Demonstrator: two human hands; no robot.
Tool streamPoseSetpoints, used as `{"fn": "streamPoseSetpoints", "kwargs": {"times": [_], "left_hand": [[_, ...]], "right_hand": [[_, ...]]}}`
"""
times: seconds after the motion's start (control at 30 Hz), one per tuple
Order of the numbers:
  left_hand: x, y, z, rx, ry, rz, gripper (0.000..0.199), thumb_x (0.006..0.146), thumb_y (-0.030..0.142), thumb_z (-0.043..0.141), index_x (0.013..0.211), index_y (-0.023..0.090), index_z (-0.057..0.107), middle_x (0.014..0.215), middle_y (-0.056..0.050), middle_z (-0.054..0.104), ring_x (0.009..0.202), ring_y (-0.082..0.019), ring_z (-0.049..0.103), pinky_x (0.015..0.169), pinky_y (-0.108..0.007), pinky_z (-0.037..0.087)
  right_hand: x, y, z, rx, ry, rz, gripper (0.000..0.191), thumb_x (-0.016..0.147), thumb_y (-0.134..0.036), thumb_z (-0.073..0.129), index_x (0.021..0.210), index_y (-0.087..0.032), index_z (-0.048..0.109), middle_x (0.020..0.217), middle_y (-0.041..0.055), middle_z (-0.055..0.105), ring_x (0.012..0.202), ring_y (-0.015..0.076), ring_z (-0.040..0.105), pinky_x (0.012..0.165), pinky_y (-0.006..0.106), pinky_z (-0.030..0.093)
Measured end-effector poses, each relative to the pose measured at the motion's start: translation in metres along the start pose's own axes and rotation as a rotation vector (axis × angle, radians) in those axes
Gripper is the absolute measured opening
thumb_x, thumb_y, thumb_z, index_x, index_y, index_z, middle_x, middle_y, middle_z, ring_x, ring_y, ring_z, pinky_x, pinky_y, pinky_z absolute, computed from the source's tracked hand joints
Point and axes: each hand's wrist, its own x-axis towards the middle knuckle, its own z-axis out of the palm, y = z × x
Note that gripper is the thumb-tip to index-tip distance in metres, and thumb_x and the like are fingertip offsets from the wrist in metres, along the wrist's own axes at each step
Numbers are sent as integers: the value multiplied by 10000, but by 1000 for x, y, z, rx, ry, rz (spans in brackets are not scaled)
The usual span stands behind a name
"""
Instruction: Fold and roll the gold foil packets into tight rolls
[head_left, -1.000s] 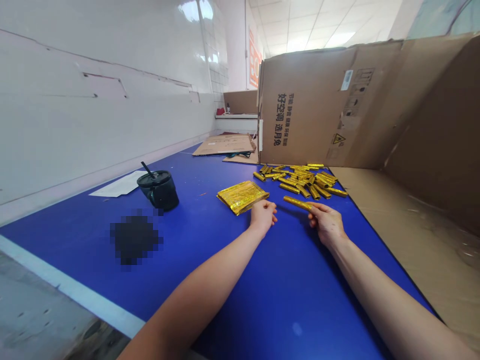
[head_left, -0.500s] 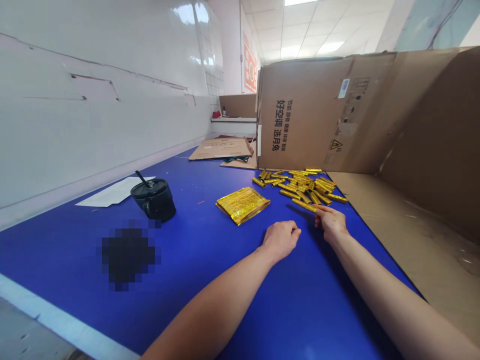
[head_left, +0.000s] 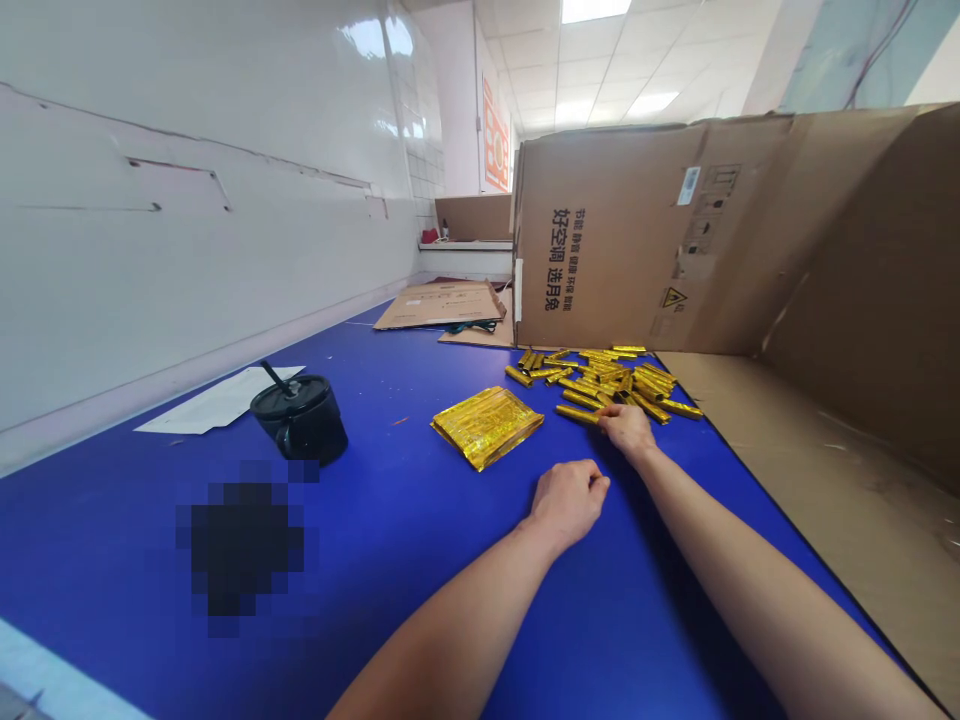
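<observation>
On the blue table, a flat stack of shiny gold wrappers [head_left: 486, 425] lies left of both hands. Beyond it to the right is a loose heap of several gold rolled tubes [head_left: 600, 375]. My right hand [head_left: 628, 430] pinches the right end of one gold tube [head_left: 577, 413] at the near edge of the heap. Closer to me, my left hand [head_left: 571, 497] rests curled, thumb against fingers; whatever it may hold is hidden.
A black lidded mug [head_left: 304, 420] with a handle stands at the left, by a white sheet [head_left: 202, 402]. A large cardboard box [head_left: 622, 240] stands behind the heap and along the right. Flattened cardboard [head_left: 439, 302] lies farther back. A blurred dark patch covers the near left.
My right hand has moved left with the gold tube, bringing it down by the heap's near edge. My left hand stays closed in nearly the same place. The view has shifted slightly.
</observation>
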Motion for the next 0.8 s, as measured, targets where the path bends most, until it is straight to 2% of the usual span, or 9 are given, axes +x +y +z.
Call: {"fn": "streamPoseSetpoints", "kwargs": {"times": [0.1, 0.23, 0.33, 0.43, 0.53, 0.6, 0.7, 0.73, 0.8], "left_hand": [[0, 0, 0, -2, -3, -6, 231, 797, 331, 399, 786, 217, 599, 706, 3, 629, 642, -142, 559, 569, -221, 373], [1, 0, 1, -8, -6, -15, 228, 796, 334, 401, 780, 220, 598, 698, 9, 628, 620, -136, 555, 546, -216, 365], [1, -1, 2, -14, -5, -19, 231, 796, 335, 399, 777, 221, 599, 691, 11, 626, 614, -136, 553, 538, -216, 360], [2, -3, 3, -20, -2, -21, 228, 792, 337, 405, 785, 221, 601, 695, 10, 625, 613, -135, 548, 541, -216, 358], [3, -3, 4, -26, 6, -15, 222, 789, 331, 412, 778, 221, 605, 688, 14, 621, 608, -130, 540, 542, -213, 354], [2, -2, 3, -27, 5, -12, 219, 781, 334, 427, 738, 212, 604, 656, 19, 610, 586, -122, 528, 525, -209, 344], [0, 3, -1, -56, 76, 23, 258, 780, 328, 429, 625, 182, 575, 566, 26, 564, 522, -103, 487, 489, -202, 320], [-2, 5, -2, -74, 134, 48, 279, 785, 317, 419, 591, 173, 558, 543, 25, 547, 507, -97, 473, 485, -201, 316], [-4, 8, -5, -112, 263, 117, 291, 789, 274, 402, 552, 161, 528, 526, 20, 528, 496, -86, 456, 492, -197, 319]], "right_hand": [[3, -9, -1, -106, -11, 120, 279, 825, -285, 481, 1079, -172, 494, 1091, 60, 515, 896, 180, 536, 732, 368, 455], [5, -16, -3, -199, 46, 222, 246, 831, -279, 472, 1063, -203, 506, 1098, 56, 513, 904, 169, 532, 743, 349, 451], [4, -18, -1, -228, 96, 238, 238, 835, -279, 465, 1058, -208, 509, 1099, 56, 513, 902, 165, 532, 746, 347, 450], [-1, -20, 1, -245, 164, 195, 243, 837, -283, 461, 1061, -197, 504, 1097, 57, 514, 889, 161, 534, 746, 356, 452], [-11, -26, 3, -276, 230, 79, 281, 856, -281, 399, 1111, -206, 489, 1137, 106, 480, 955, 210, 514, 771, 380, 429], [-18, -35, 7, -295, 215, -60, 329, 857, -279, 347, 1147, -204, 484, 1165, 135, 453, 1028, 262, 474, 797, 404, 399], [-26, -52, 19, -311, 41, -355, 279, 805, -287, 430, 1033, -249, 586, 1140, 63, 516, 1080, 241, 433, 861, 366, 358], [-28, -58, 24, -315, -33, -454, 266, 772, -291, 485, 1012, -281, 599, 1161, 26, 517, 1100, 225, 417, 888, 349, 337], [-31, -66, 35, -325, -150, -600, 356, 718, -296, 560, 1073, -324, 560, 1254, -12, 452, 1171, 230, 338, 929, 376, 287]]}}
